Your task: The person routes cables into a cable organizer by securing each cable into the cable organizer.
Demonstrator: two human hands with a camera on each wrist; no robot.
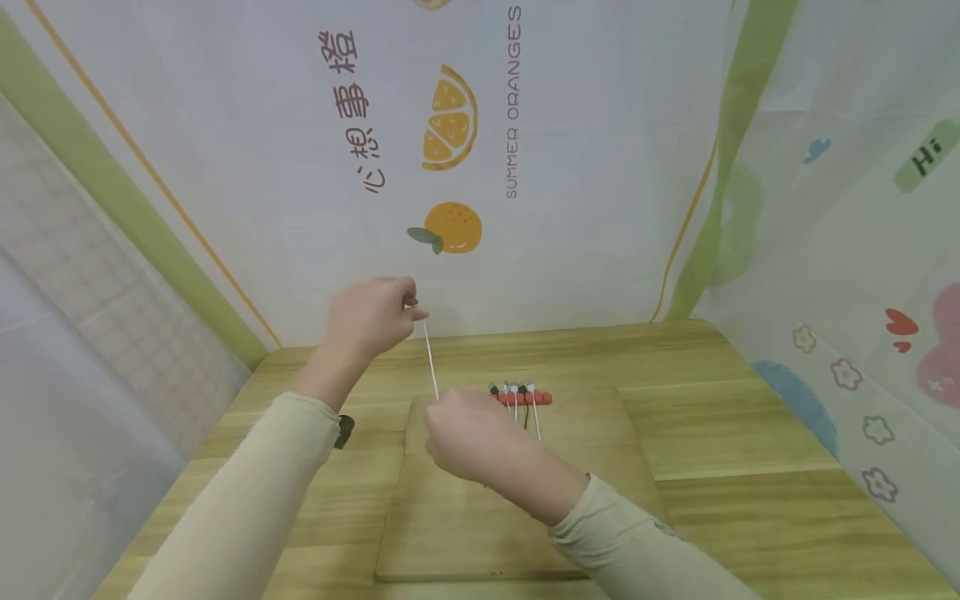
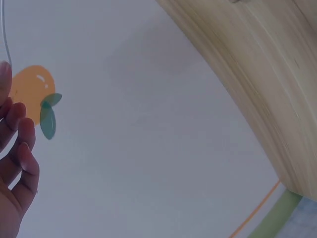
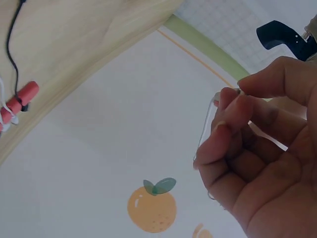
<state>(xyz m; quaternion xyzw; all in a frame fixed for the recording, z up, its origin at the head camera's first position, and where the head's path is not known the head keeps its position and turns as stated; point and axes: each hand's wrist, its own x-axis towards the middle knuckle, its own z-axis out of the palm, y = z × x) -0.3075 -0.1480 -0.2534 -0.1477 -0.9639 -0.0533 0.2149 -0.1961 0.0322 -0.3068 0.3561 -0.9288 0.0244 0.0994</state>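
Observation:
A thin white cable (image 1: 430,354) runs in a nearly straight line between the two hands. Its upper part is pinched between thumb and forefinger of the left hand (image 1: 371,312), raised above the table's far edge. Lower and nearer, the right hand (image 1: 476,437) grips the cable with curled fingers. In the right wrist view a stretch of the cable (image 3: 204,124) passes beside the right hand's fingers. Behind the right hand, a red cable holder (image 1: 547,399) carries several white and black cables, their plugs at the back. Part of this holder is hidden by the right hand in the head view.
The holder lies near the far edge of a wooden board (image 1: 442,537) on a wood-grain table (image 1: 750,442). A white cloth (image 1: 592,208) printed with oranges hangs behind the table, and more printed cloth hangs at both sides. A dark device (image 1: 344,432) sits on the left wrist.

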